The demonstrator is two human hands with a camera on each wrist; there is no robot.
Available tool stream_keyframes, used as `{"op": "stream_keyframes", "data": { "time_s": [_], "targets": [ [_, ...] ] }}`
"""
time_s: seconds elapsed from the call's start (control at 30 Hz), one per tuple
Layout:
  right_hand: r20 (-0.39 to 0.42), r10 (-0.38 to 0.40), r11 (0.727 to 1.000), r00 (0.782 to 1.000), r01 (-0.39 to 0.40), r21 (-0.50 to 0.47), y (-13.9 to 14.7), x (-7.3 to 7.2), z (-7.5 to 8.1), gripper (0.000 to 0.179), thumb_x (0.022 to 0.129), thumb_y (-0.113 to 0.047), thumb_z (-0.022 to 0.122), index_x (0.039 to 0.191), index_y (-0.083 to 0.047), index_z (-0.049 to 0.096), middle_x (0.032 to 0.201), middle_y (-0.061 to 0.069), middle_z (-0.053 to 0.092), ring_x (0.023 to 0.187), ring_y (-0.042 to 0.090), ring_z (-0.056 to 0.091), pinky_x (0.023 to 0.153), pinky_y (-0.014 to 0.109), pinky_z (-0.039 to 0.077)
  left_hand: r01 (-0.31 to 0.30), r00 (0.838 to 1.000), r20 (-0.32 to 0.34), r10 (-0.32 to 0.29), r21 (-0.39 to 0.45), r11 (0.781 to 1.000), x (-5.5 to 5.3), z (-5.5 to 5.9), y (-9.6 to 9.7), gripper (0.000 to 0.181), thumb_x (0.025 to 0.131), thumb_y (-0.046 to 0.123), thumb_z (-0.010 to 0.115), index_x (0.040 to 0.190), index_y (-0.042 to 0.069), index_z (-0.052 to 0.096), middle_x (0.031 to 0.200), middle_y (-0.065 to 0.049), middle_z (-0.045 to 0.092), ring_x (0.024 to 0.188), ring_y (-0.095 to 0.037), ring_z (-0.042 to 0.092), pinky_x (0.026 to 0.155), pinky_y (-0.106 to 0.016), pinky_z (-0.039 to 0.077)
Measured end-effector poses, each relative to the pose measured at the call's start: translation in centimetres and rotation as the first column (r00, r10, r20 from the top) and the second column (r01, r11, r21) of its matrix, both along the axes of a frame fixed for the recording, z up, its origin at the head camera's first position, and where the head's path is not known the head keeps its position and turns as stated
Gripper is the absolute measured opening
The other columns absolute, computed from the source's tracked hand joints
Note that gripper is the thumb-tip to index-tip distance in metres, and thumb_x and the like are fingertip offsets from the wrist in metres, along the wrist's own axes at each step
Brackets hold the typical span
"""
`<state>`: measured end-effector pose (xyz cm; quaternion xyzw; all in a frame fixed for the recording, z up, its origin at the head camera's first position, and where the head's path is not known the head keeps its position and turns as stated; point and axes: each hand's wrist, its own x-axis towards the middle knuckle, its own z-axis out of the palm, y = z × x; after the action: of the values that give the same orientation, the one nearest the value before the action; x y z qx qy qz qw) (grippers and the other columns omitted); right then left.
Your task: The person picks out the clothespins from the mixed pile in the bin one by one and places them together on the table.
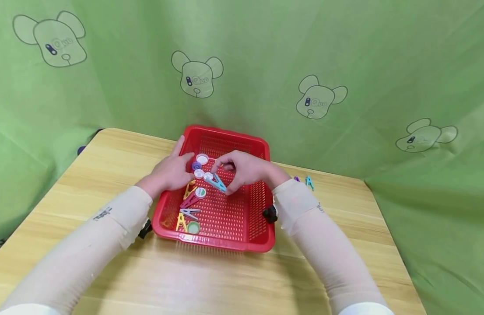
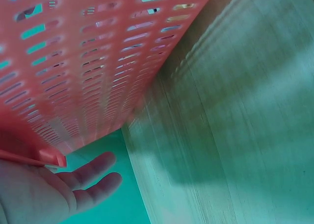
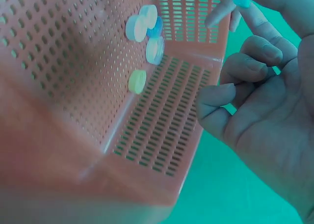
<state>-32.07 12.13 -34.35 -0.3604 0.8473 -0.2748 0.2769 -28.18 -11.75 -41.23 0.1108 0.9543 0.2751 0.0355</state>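
Note:
My right hand [image 1: 247, 169] pinches a light blue clothespin [image 1: 217, 183] between thumb and fingers, over the inside of a red plastic basket [image 1: 226, 246]. A bit of that clothespin shows at the top of the right wrist view. At the basket's left side, my left hand [image 1: 169, 173] lies over the rim with fingers spread, some reaching inside. Near its fingertips are a purple bottle cap [image 1: 196, 166] and white bottle caps [image 1: 201, 159]. Along the basket's left side lie a magenta clothespin [image 1: 189, 200], a grey clothespin [image 1: 190, 213], yellow clothespins [image 1: 181, 222] and a green cap [image 1: 193, 227].
The basket stands on a wooden table [image 1: 179, 280]. To its right, behind my right forearm, lie a blue clothespin [image 1: 310, 183] and a small purple piece [image 1: 296, 178]. A green curtain [image 1: 257, 57] with mouse drawings hangs along the table's far edge.

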Motion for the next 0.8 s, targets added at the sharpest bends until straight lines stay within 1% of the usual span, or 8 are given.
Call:
{"op": "stream_keyframes", "data": {
  "time_s": [0.17,0.33,0.4,0.5,0.6,0.67,0.8],
  "targets": [
    [-0.023,-0.019,1.000,1.000,0.019,-0.013,1.3,0.0,0.5,0.047,0.072,-0.009,0.090,0.113,-0.020,0.070,0.094,0.005,0.063,0.087,0.023,0.052,0.070,0.031,0.051,-0.003,1.000,0.006,0.003,0.000,1.000,0.0,0.0,0.1,0.072,0.091,0.023,0.069,0.153,0.001,0.038,0.164,-0.008,-0.020,0.132,-0.049,0.042,0.092,-0.056,0.051],
    [-0.069,-0.041,0.999,0.997,0.039,-0.027,3.1,-0.1,0.6,0.047,0.070,-0.010,0.091,0.112,-0.017,0.070,0.080,0.006,0.053,0.080,0.026,0.047,0.065,0.031,0.042,-0.004,1.000,0.009,0.004,0.000,1.000,0.0,0.0,0.2,0.072,0.091,0.023,0.069,0.153,0.002,0.038,0.164,-0.007,-0.020,0.133,-0.048,0.041,0.092,-0.055,0.052],
    [-0.083,-0.055,0.998,0.995,0.052,-0.037,3.8,-0.2,0.6,0.048,0.069,-0.010,0.091,0.112,-0.016,0.070,0.078,0.006,0.050,0.079,0.027,0.045,0.064,0.032,0.040,-0.004,1.000,0.006,0.004,0.000,1.000,0.1,0.0,0.2,0.072,0.091,0.023,0.069,0.153,0.001,0.038,0.165,-0.008,-0.020,0.134,-0.048,0.039,0.093,-0.055,0.051],
    [-0.078,-0.067,0.996,0.995,0.062,-0.060,5.0,-0.3,0.5,0.048,0.070,-0.008,0.090,0.113,-0.015,0.070,0.077,0.008,0.049,0.076,0.026,0.044,0.063,0.032,0.039,-0.003,1.000,0.002,0.003,0.003,1.000,0.1,0.1,0.3,0.072,0.091,0.024,0.069,0.152,0.001,0.039,0.165,-0.009,-0.019,0.135,-0.048,0.038,0.094,-0.056,0.050],
    [-0.071,-0.078,0.993,0.994,0.071,-0.089,6.1,-0.3,0.4,0.048,0.070,-0.006,0.089,0.113,-0.015,0.070,0.075,0.012,0.047,0.072,0.023,0.041,0.062,0.031,0.037,-0.006,1.000,0.002,0.006,0.006,1.000,0.2,0.2,0.2,0.073,0.090,0.024,0.070,0.152,0.001,0.039,0.165,-0.009,-0.017,0.135,-0.047,0.038,0.095,-0.056,0.050],
    [-0.063,-0.083,0.991,0.995,0.076,-0.112,6.8,-0.3,0.3,0.048,0.070,-0.003,0.088,0.113,-0.014,0.070,0.074,0.015,0.043,0.069,0.021,0.037,0.062,0.031,0.034,-0.006,1.000,0.001,0.006,0.009,1.000,0.2,0.2,0.2,0.072,0.090,0.024,0.070,0.152,0.001,0.039,0.165,-0.009,-0.017,0.135,-0.047,0.038,0.095,-0.056,0.050],
    [-0.048,-0.122,0.985,0.991,0.115,-0.126,8.0,-0.1,0.4,0.049,0.069,0.000,0.087,0.113,-0.013,0.069,0.075,0.015,0.038,0.070,0.019,0.035,0.063,0.031,0.033,-0.005,1.000,0.000,0.005,0.021,1.000,0.3,0.2,0.2,0.072,0.090,0.023,0.070,0.152,0.000,0.040,0.165,-0.009,-0.016,0.136,-0.047,0.037,0.095,-0.057,0.049]
  ]
}}
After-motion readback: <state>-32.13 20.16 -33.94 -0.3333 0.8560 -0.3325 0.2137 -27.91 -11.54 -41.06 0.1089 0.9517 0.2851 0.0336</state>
